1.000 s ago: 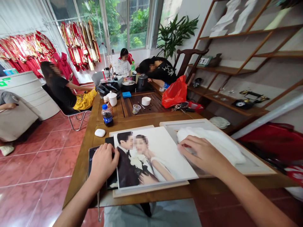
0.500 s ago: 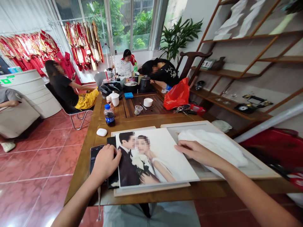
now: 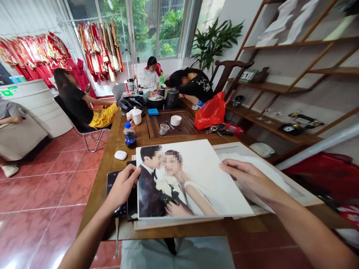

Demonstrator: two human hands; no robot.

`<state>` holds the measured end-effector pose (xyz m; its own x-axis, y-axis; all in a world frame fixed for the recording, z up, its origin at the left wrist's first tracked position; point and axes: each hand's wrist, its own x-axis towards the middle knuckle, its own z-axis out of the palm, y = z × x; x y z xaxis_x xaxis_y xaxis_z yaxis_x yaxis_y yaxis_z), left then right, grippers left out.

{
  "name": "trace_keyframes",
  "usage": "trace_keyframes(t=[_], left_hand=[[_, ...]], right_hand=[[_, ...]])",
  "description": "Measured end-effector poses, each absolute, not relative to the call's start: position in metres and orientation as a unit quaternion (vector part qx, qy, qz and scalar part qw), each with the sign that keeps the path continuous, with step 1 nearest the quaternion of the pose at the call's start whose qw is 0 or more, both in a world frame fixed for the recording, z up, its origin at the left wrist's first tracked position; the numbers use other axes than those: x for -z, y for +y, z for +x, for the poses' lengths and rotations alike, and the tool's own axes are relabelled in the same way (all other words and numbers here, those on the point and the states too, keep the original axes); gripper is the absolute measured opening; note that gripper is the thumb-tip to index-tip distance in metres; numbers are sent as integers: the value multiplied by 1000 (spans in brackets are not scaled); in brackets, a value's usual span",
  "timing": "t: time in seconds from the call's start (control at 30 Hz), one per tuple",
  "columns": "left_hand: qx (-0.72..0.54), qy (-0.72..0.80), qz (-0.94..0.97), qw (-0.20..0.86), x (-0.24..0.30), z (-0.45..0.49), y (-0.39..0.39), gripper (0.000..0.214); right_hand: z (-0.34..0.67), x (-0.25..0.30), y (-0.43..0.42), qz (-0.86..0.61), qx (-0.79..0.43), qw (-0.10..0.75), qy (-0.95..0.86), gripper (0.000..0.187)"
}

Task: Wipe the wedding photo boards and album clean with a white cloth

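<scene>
A large wedding photo print of a couple lies between my hands, lifted a little above a pale wooden frame. My left hand grips its left edge, thumb on top. At the right edge, my right hand pinches the print, its lower fingers hidden underneath. Behind my right hand rests a second frame with white padding in it, partly covered by the print. A phone and a black flat item lie under and beside my left hand.
On the wooden table stand a cola bottle, a white earbud case, a small clear cup, a white bowl and a red plastic bag. Several people sit around. Shelves rise at the right.
Both hands have raised the photo print off the frame beneath, and its right side has come up and shifted right. It now covers more of the second frame and padding.
</scene>
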<state>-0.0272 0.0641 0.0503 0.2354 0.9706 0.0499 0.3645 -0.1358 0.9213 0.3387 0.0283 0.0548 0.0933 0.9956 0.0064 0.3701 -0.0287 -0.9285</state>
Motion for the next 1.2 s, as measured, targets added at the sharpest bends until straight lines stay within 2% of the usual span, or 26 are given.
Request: trace_keyframes(t=[0.13,0.3,0.43,0.6,0.7,0.8,0.9,1.03,1.2], left_hand=[[-419,460,602,500,-53,-24,67,42],[-480,409,633,449,-66,-20,65,36],[-510,378,689,351,-72,-28,64,24],[-498,290,811,104,-70,-53,67,7],[-468,200,861,21,-70,-64,65,20],[-440,187,878,-34,-70,-69,62,28],[-400,160,895,-117,-65,-73,60,28],[-313,60,913,-256,-53,-75,60,24],[-181,56,956,-223,-46,-71,56,31]], right_hand=[[330,-71,20,-592,-384,460,-539,55],[329,-80,19,-560,-332,518,-555,46],[336,-74,24,-520,-238,572,-588,40],[351,-55,31,-440,-122,612,-645,25],[359,-49,29,-371,-107,584,-714,26],[365,-43,24,-326,-111,535,-772,28],[370,-30,21,-326,-78,478,-812,36],[385,-7,29,-301,28,371,-878,45],[398,12,39,-331,65,255,-906,31]])
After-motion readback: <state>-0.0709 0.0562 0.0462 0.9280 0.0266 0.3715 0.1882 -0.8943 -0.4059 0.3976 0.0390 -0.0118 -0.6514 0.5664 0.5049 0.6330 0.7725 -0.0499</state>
